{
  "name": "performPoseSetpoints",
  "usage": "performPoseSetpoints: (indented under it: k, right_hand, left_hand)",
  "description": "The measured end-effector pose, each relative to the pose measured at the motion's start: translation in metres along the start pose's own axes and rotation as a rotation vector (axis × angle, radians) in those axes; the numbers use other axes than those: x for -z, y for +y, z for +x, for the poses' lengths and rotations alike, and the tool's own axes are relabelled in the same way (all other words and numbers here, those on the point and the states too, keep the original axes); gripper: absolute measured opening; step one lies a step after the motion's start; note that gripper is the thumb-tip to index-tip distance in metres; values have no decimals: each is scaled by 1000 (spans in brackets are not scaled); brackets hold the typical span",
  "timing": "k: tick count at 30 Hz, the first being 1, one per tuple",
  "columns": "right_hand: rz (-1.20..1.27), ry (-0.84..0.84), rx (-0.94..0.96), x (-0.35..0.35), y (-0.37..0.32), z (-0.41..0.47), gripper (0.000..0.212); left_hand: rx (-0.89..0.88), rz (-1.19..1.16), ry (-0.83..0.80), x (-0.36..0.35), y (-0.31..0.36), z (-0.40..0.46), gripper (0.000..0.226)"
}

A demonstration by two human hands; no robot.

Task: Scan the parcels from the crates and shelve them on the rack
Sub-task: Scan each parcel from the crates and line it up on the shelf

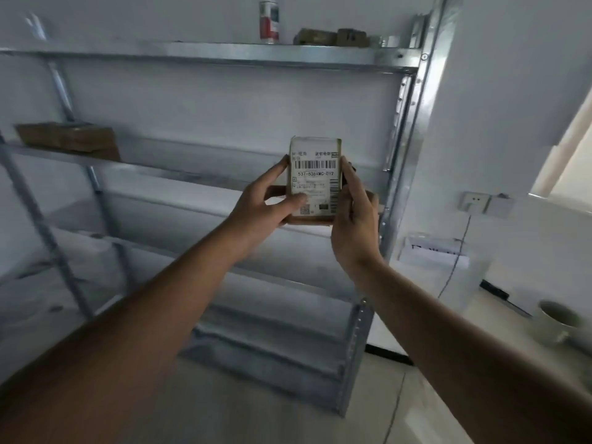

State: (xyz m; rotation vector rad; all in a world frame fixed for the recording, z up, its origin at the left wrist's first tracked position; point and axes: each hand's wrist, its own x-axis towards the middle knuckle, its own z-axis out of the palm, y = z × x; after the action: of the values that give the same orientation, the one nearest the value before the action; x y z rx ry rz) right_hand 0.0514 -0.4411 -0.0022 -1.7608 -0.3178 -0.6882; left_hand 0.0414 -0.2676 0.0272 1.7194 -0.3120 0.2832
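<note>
Both hands hold a small cardboard parcel [315,177] upright in front of the metal rack [407,174], label facing the camera. The left hand [269,203] grips its left edge, thumb on the label; the right hand [354,216] clamps its right edge.

A grey metal rack [407,145] carries brown parcels [69,139] far left on its middle shelf; a spray can [268,22] and more parcels [330,36] stand on top.

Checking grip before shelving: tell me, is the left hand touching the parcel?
Touching. The head view shows the left hand with its thumb pressed on the parcel label.
</note>
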Motion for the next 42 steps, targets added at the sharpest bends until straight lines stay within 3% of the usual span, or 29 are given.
performPoseSetpoints:
  k: [4, 11, 18, 26, 31, 42]
  right_hand:
    - [40, -79, 38, -84, -7, 23, 56]
    - [122, -227, 92, -236, 5, 78, 56]
    - [182, -387, 92, -382, 21, 144, 54]
    - [193, -440, 173, -540, 23, 195, 54]
    - [186, -425, 146, -645, 23, 207, 55]
    - [36, -362, -27, -832, -5, 252, 54]
  left_hand:
    - [2, 63, 107, 76, -15, 15, 81]
    - [17, 224, 208, 198, -62, 62, 112]
    - [13, 356, 368, 298, -112, 128, 116]
    - [13, 407, 477, 429, -150, 182, 108]
    - [-8, 420, 475, 524, -185, 212, 106]
    - [-73, 485, 301, 727, -248, 307, 93]
